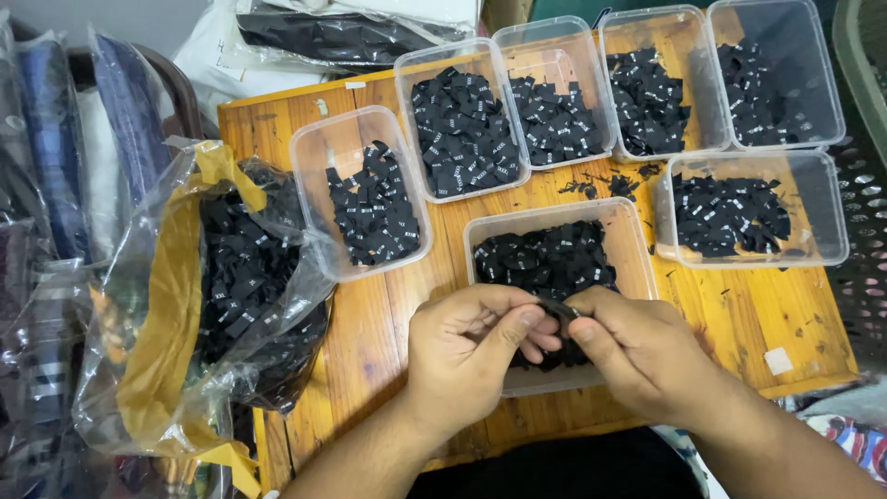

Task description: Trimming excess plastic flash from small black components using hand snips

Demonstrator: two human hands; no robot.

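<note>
Both hands meet low in the centre, over the near edge of a clear plastic tub full of small black woven labels w/ white marks. Left hand and right hand pinch one black label between them: left thumb and forefinger clamp its left end, right thumb and forefinger grip its right end, other fingers curled under. Label sits right at the fingertips, held just above the tub's near portion, not touching the tabletop.

Beyond the fingers, six more clear tubs of the same black labels. Up-left of the fingers: one tub, tilted a bit, approx. half full. Straight beyond: a fuller tub, then next to it, a third. Up-right: two more tubs and side by side at the far edge, plus one nearer, just right of the tub under the hands. A few loose black scraps lie on the wood between tubs.

Far left of the fingers: a crumpled clear plastic bag w/ yellow lining, open, stuffed w/ more black labels, hanging partly off the tabletop's left edge. Further left, wrapped fabric bundles in plastic, blurred.
</note>
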